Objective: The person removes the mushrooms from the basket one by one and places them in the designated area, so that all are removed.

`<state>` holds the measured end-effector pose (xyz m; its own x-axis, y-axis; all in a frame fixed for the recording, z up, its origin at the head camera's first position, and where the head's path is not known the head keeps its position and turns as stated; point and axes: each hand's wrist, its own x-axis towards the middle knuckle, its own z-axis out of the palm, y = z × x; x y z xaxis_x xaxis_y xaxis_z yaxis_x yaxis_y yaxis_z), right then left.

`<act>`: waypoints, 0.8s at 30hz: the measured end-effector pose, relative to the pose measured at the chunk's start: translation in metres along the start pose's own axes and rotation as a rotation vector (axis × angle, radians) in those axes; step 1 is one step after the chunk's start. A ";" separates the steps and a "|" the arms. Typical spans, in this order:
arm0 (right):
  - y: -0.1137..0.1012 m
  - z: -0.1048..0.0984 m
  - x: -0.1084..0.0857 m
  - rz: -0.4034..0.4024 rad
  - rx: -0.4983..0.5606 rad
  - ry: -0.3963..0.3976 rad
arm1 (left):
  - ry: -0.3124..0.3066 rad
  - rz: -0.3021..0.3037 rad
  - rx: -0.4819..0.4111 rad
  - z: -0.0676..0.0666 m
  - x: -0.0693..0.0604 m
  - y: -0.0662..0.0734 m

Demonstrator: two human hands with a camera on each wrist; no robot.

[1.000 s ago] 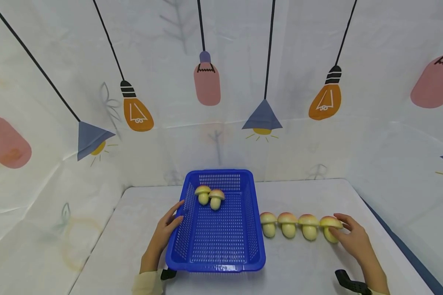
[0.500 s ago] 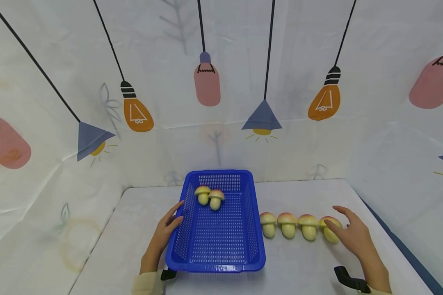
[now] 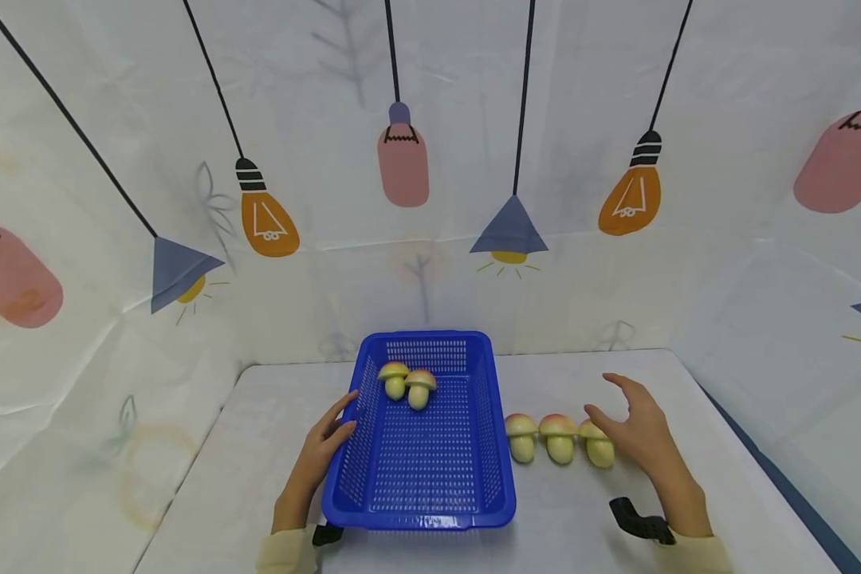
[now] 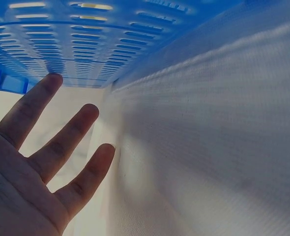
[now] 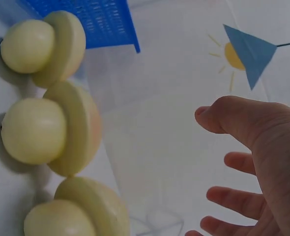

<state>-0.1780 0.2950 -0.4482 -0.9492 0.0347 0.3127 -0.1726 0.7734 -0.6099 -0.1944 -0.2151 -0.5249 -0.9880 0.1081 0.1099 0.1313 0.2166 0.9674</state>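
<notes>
A blue slotted plastic basket [image 3: 419, 520] stands on the table with two toy mushrooms inside: one toy mushroom [image 3: 395, 381] touches the other toy mushroom [image 3: 419, 389] near the far left. My left hand [image 3: 319, 458] lies along the basket's left side, thumb and index finger over the rim; straight, spread fingers [image 4: 69, 140] show beneath the slots in the left wrist view. My right hand [image 3: 642, 434] hovers with thumb and fingers apart, holding nothing. Left of it are three mushrooms in a row: one toy mushroom [image 3: 521, 438], a middle toy mushroom [image 3: 560, 438] and a partly covered toy mushroom [image 3: 599, 451].
The white table [image 3: 430, 554] meets a pale curtain [image 3: 330, 303] printed with hanging lamps at its far side. The basket's right wall stands beside the mushroom row. A black strap piece [image 3: 642, 522] sits at my right wrist.
My right hand has let go of the rightmost toy mushroom, spread its fingers and moved up and left, now hiding that mushroom. My left hand and the basket have stayed put.
</notes>
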 end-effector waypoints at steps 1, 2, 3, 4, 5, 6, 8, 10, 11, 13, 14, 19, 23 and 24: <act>-0.004 0.002 0.002 -0.014 0.010 -0.003 | -0.001 0.001 0.003 0.000 0.000 0.000; -0.007 0.005 0.004 -0.024 0.018 -0.009 | -0.001 0.001 0.005 0.000 0.000 0.000; -0.010 0.008 0.006 -0.035 0.029 -0.013 | 0.000 0.000 0.005 0.000 0.000 -0.001; -0.013 0.010 0.008 -0.044 0.042 -0.019 | 0.000 -0.001 0.004 0.000 0.000 -0.001; -0.016 0.013 0.010 -0.049 0.053 -0.028 | -0.002 -0.002 0.003 0.000 0.000 -0.001; -0.019 0.016 0.012 -0.054 0.060 -0.036 | -0.002 -0.004 -0.002 0.000 0.000 -0.001; -0.024 0.021 0.017 -0.057 0.077 -0.050 | 0.000 -0.006 -0.002 0.001 0.000 0.000; -0.028 0.025 0.020 -0.056 0.091 -0.062 | 0.000 -0.012 -0.003 0.001 0.001 0.001; -0.031 0.027 0.022 -0.054 0.097 -0.069 | -0.001 -0.014 -0.002 0.001 0.001 0.001; -0.034 0.031 0.025 -0.053 0.114 -0.081 | 0.003 -0.020 0.002 0.001 0.001 0.002; -0.036 0.033 0.027 -0.054 0.119 -0.088 | 0.003 -0.023 0.001 0.001 0.001 0.003; -0.047 0.043 0.034 -0.073 0.142 -0.120 | 0.006 -0.022 -0.004 0.001 0.001 0.004; -0.058 0.051 0.038 -0.118 0.145 -0.120 | 0.013 -0.025 -0.002 0.002 0.000 0.003; -0.061 0.053 0.039 -0.128 0.149 -0.117 | 0.015 -0.026 -0.002 0.001 0.000 0.003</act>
<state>-0.2181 0.2155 -0.4376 -0.9396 -0.1386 0.3130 -0.3225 0.6645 -0.6741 -0.1938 -0.2129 -0.5222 -0.9923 0.0876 0.0877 0.1050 0.2173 0.9704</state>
